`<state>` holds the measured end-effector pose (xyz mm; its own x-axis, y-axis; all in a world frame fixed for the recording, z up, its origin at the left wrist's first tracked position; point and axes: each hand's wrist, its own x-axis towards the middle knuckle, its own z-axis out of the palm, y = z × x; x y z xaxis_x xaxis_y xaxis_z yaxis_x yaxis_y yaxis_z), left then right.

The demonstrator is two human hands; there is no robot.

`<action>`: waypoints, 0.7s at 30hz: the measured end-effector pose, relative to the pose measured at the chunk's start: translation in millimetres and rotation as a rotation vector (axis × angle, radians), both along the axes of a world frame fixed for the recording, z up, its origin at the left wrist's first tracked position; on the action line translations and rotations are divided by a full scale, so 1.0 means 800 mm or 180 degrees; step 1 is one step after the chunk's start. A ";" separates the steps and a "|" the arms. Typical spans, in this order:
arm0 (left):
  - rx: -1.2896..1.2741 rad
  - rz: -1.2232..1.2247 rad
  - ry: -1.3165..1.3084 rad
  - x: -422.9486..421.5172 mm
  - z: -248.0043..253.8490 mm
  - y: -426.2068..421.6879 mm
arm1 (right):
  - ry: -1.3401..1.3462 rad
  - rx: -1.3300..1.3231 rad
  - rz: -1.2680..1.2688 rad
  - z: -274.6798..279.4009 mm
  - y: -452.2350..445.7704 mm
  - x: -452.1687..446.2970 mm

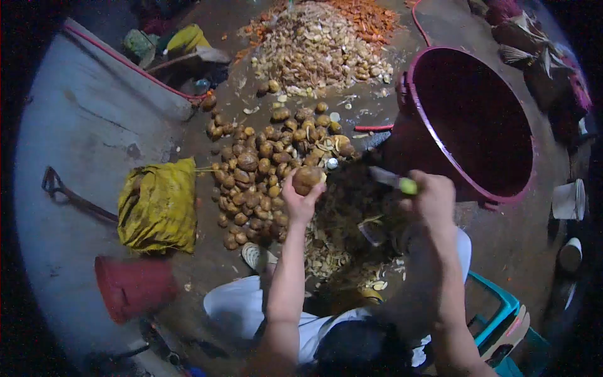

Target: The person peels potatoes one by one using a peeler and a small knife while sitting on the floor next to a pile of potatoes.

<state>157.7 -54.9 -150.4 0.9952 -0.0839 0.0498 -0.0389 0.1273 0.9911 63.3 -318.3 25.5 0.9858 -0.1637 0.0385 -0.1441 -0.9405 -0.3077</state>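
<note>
Holding a potato [307, 180] up in front of the body, the left hand [301, 201] pinches it from below, thumb to one side and fingers curled round the other. The potato is at the near edge of a heap [254, 166] of brown potatoes. The right hand [433, 195] is apart from it, fingers closed round the green-tipped handle of what appears, through the blur, to be a knife [408, 186]; its blade points toward the potato without touching it.

Progress is judged partial. The potato in hand is mostly brown, with a pale patch on the side by the thumb. Done, by appearance: pale scraps [326, 257] lie on the floor between the legs, and a few pale pieces lie at the heap's right edge. Left: the heap is large and its potatoes mostly have their skins on.

Surroundings: a pile [317, 47] of pale pieces lies beyond the heap, with orange bits [370, 22] behind it. A large tub [441, 149] stands beyond the right hand. A yellow sack [157, 207] and a red bucket [135, 289] are on the left.
</note>
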 end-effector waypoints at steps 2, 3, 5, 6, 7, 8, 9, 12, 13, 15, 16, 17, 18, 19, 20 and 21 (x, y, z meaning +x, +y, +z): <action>0.0745 0.0281 -0.0548 -0.039 0.093 -0.024 | 0.0099 0.0142 0.0100 0.001 0.038 -0.006; 0.0653 0.0264 -0.0905 -0.052 0.111 -0.027 | 0.0094 0.0141 0.0228 -0.005 0.055 -0.009; 0.0835 0.0292 -0.1224 -0.072 0.136 -0.025 | 0.0016 0.0235 0.0433 -0.009 0.085 -0.017; 0.1001 0.0344 -0.1468 -0.083 0.147 -0.022 | -0.0051 0.0330 0.0515 -0.008 0.096 -0.022; 0.1024 0.0341 -0.1517 -0.092 0.156 -0.019 | -0.0092 0.0389 0.0550 -0.008 0.105 -0.025; 0.1284 0.0493 -0.1651 -0.100 0.163 -0.014 | -0.0144 0.0408 0.0556 -0.009 0.111 -0.028; 0.1542 0.0655 -0.1777 -0.108 0.174 -0.009 | -0.0184 0.0473 0.0605 -0.009 0.118 -0.031; 0.1956 0.0935 -0.1977 -0.135 0.196 0.006 | -0.0265 0.0570 0.0728 -0.004 0.132 -0.046; 0.1929 0.0948 -0.1872 -0.144 0.200 0.011 | -0.0290 0.0583 0.0782 -0.002 0.135 -0.051; 0.1892 0.0966 -0.1774 -0.159 0.203 0.019 | -0.0328 0.0624 0.0868 -0.001 0.146 -0.062; 0.1890 0.1020 -0.1865 -0.165 0.202 0.023 | -0.0343 0.0665 0.0937 -0.003 0.151 -0.065; 0.1885 0.1071 -0.1952 -0.169 0.200 0.025 | -0.0345 0.0657 0.0933 -0.006 0.154 -0.067; 0.1878 0.1120 -0.2038 -0.172 0.199 0.027 | -0.0496 0.0620 0.0878 -0.011 0.156 -0.066; 0.1990 0.1045 -0.2053 -0.176 0.200 0.030 | -0.0637 0.0579 0.0815 -0.019 0.156 -0.066; 0.1973 0.1034 -0.2021 -0.181 0.198 0.032 | 0.0014 0.0511 0.0542 -0.033 0.145 -0.043; 0.1711 0.1040 -0.1870 -0.186 0.196 0.033 | 0.0119 0.0590 0.0516 -0.030 0.131 -0.041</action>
<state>8.7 -28.3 6.5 0.7988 0.0424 0.6001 -0.5174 -0.4605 0.7213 30.5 -213.2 1.6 0.9999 -0.0042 -0.0144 -0.0105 -0.8802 -0.4746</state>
